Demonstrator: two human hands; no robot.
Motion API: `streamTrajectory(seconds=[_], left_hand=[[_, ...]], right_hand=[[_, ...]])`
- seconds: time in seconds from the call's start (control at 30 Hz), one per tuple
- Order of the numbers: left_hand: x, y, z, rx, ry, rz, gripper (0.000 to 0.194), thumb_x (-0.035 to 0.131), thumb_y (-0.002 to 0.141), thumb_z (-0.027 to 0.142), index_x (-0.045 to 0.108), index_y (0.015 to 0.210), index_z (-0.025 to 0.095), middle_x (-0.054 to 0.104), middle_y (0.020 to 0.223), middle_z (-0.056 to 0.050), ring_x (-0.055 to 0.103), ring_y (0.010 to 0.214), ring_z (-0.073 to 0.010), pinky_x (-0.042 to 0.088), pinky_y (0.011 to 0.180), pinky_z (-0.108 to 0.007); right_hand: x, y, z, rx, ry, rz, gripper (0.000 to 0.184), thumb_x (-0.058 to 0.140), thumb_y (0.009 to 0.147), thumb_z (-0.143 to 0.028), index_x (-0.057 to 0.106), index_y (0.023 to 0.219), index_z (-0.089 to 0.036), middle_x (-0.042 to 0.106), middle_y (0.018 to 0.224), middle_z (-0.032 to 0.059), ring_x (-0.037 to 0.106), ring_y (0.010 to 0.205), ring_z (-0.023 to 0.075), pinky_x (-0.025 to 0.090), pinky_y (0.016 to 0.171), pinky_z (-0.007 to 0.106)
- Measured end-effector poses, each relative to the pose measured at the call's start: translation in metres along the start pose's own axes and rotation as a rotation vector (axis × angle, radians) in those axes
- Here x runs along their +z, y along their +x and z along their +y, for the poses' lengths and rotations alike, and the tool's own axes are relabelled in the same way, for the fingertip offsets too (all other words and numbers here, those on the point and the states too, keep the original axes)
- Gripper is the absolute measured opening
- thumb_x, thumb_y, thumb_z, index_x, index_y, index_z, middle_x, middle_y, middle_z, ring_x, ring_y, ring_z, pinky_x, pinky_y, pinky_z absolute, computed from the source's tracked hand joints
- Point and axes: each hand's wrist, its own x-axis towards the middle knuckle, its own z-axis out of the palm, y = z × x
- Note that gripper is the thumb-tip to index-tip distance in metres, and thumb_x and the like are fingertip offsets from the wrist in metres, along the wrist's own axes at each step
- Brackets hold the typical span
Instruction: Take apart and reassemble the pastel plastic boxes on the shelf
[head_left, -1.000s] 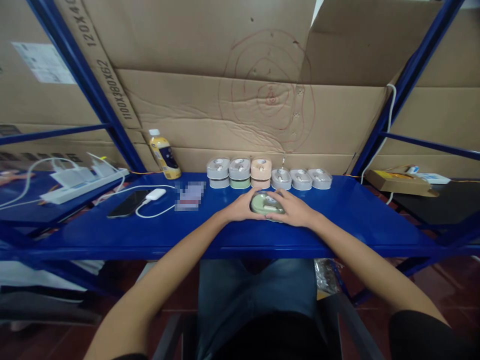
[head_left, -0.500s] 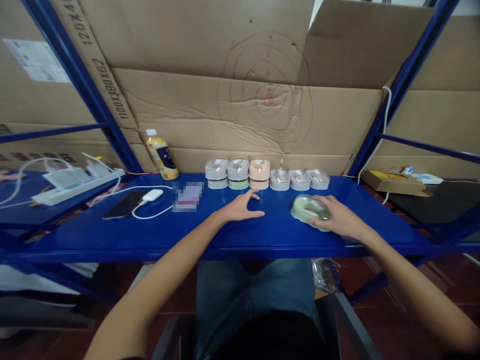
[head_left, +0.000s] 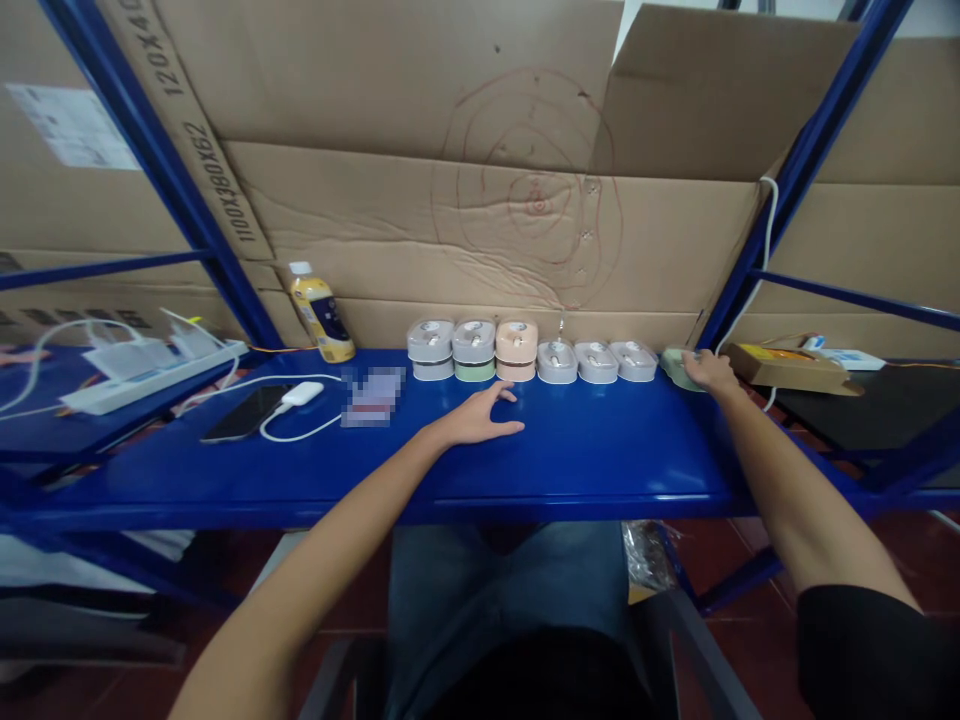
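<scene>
My right hand (head_left: 709, 372) reaches to the far right of the blue shelf (head_left: 585, 460) and grips a pale green lidded box (head_left: 675, 364), set down just right of a row of similar small boxes (head_left: 596, 361). That row runs along the cardboard back wall: three white ones single, and to their left stacked grey (head_left: 430, 349), green-and-grey (head_left: 473, 349) and peach (head_left: 516, 348) ones. My left hand (head_left: 480, 417) lies flat on the shelf in front of the stacked boxes, fingers spread, holding nothing.
A yellow bottle (head_left: 320, 314) stands at the back left. A black phone (head_left: 244, 412) with a white charger and cable (head_left: 300, 395) lies left, beside a white power strip (head_left: 142, 360). Blue uprights (head_left: 780, 200) frame the bay; a flat carton (head_left: 787, 365) lies right.
Both hands held the green box at the shelf's middle. My right hand then carried it right and back to the end of the row, while my left hand let go and stayed flat.
</scene>
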Motion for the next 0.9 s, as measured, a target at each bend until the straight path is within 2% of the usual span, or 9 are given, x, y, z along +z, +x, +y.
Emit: streamTrajectory(seconds=[0.1, 0.2, 0.3, 0.4, 0.53, 0.6, 0.67, 0.73, 0.9], left_hand=[[-0.001, -0.001, 0.002, 0.003, -0.002, 0.002, 0.085, 0.078, 0.084, 0.061, 0.046, 0.151, 0.019, 0.066, 0.146, -0.017, 0.062, 0.139, -0.0348, 0.046, 0.120, -0.054], [-0.002, -0.001, 0.003, -0.003, -0.011, -0.005, 0.085, 0.078, 0.084, 0.060, 0.046, 0.151, 0.019, 0.066, 0.146, -0.017, 0.062, 0.140, -0.0349, 0.046, 0.121, -0.054], [-0.001, 0.000, 0.002, -0.006, -0.015, -0.003, 0.086, 0.078, 0.084, 0.061, 0.045, 0.151, 0.018, 0.066, 0.145, -0.018, 0.062, 0.139, -0.0347, 0.045, 0.121, -0.054], [0.000, 0.001, 0.000, 0.001, -0.016, 0.014, 0.087, 0.079, 0.082, 0.061, 0.047, 0.150, 0.018, 0.067, 0.144, -0.018, 0.063, 0.138, -0.0349, 0.045, 0.121, -0.053], [-0.001, 0.000, -0.001, 0.009, -0.023, 0.014, 0.084, 0.080, 0.082, 0.059, 0.049, 0.149, 0.018, 0.068, 0.142, -0.017, 0.065, 0.136, -0.0347, 0.047, 0.119, -0.053], [-0.001, 0.000, -0.001, 0.015, -0.022, 0.009, 0.083, 0.080, 0.083, 0.058, 0.048, 0.150, 0.020, 0.068, 0.143, -0.016, 0.064, 0.136, -0.0342, 0.047, 0.120, -0.054], [-0.001, 0.000, -0.002, 0.017, -0.017, 0.012, 0.083, 0.080, 0.083, 0.058, 0.048, 0.150, 0.021, 0.068, 0.143, -0.015, 0.064, 0.136, -0.0340, 0.046, 0.120, -0.055], [0.000, 0.000, -0.002, 0.019, -0.014, 0.013, 0.083, 0.079, 0.083, 0.059, 0.048, 0.149, 0.020, 0.068, 0.143, -0.016, 0.063, 0.137, -0.0340, 0.046, 0.120, -0.055], [0.001, 0.000, -0.001, 0.024, -0.022, 0.030, 0.083, 0.081, 0.082, 0.059, 0.050, 0.148, 0.019, 0.069, 0.140, -0.016, 0.065, 0.134, -0.0350, 0.047, 0.119, -0.056]], right_hand=[[0.015, 0.006, -0.011, -0.089, 0.048, 0.002, 0.067, 0.040, 0.108, -0.050, 0.051, 0.155, -0.003, 0.048, 0.152, 0.0389, 0.053, 0.144, 0.0405, 0.041, 0.112, 0.050], [0.023, 0.003, -0.014, -0.135, 0.080, 0.028, 0.066, 0.034, 0.109, -0.049, 0.050, 0.154, -0.004, 0.052, 0.151, 0.0361, 0.051, 0.146, 0.0400, 0.041, 0.114, 0.050], [0.020, -0.010, -0.019, -0.184, 0.093, 0.205, 0.065, 0.032, 0.108, -0.046, 0.051, 0.150, -0.001, 0.053, 0.149, 0.0368, 0.052, 0.143, 0.0443, 0.041, 0.115, 0.058], [0.017, -0.031, -0.043, -0.369, 0.093, 0.345, 0.059, 0.041, 0.104, -0.043, 0.056, 0.148, -0.007, 0.053, 0.153, 0.0289, 0.049, 0.145, 0.0412, 0.038, 0.122, 0.056], [0.033, -0.071, -0.108, -0.892, 0.090, 0.141, 0.062, 0.056, 0.095, -0.048, 0.060, 0.146, -0.012, 0.056, 0.154, 0.0242, 0.049, 0.145, 0.0447, 0.038, 0.124, 0.061], [0.048, -0.095, -0.141, -1.038, 0.070, 0.018, 0.072, 0.060, 0.094, -0.052, 0.054, 0.153, -0.011, 0.047, 0.164, 0.0233, 0.041, 0.154, 0.0443, 0.033, 0.128, 0.061], [0.063, -0.117, -0.163, -1.034, 0.034, -0.069, 0.075, 0.064, 0.092, -0.053, 0.052, 0.155, -0.012, 0.043, 0.168, 0.0214, 0.033, 0.159, 0.0438, 0.027, 0.131, 0.059], [0.073, -0.138, -0.171, -0.993, -0.002, -0.122, 0.078, 0.066, 0.092, -0.053, 0.049, 0.155, -0.010, 0.043, 0.167, 0.0245, 0.033, 0.160, 0.0459, 0.027, 0.130, 0.061], [0.068, -0.176, -0.143, -1.037, 0.063, 0.045, 0.069, 0.060, 0.095, -0.069, 0.059, 0.141, -0.017, 0.061, 0.147, 0.0245, 0.051, 0.143, 0.0483, 0.042, 0.116, 0.068]])
